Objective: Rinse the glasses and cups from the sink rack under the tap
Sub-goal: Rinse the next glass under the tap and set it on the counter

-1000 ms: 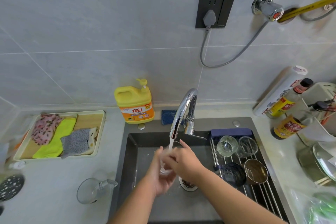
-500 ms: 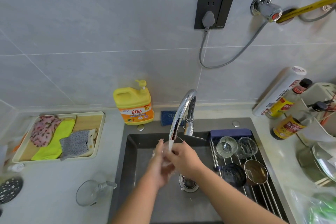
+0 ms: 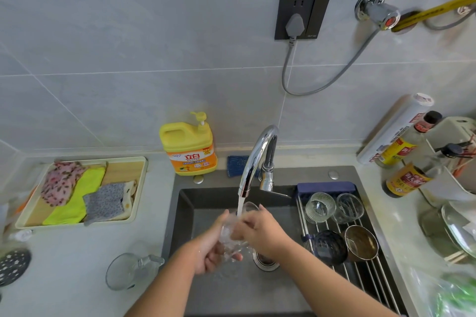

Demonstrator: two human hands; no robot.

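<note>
A clear glass [image 3: 233, 234] sits under the running chrome tap [image 3: 253, 159], over the dark sink [image 3: 190, 203]. My left hand [image 3: 211, 244] cups it from below and the left. My right hand [image 3: 257, 231] grips it from the right, fingers around its rim. Water streams into the glass. On the sink rack [image 3: 360, 273] to the right stand a ribbed clear glass [image 3: 320, 206], a plain clear glass [image 3: 349, 207], a dark blue cup [image 3: 329, 246] and a brown metal cup [image 3: 361, 243].
A clear glass mug [image 3: 128, 270] lies on the counter left of the sink. A yellow detergent bottle [image 3: 189, 147] and blue sponge [image 3: 237, 165] stand behind the sink. A tray of cloths [image 3: 85, 190] is at left. Sauce bottles [image 3: 407, 177] and dishes crowd the right counter.
Both hands have kept the glass under the stream, turning it slightly; the glass rim now shows above my right hand's fingers.
</note>
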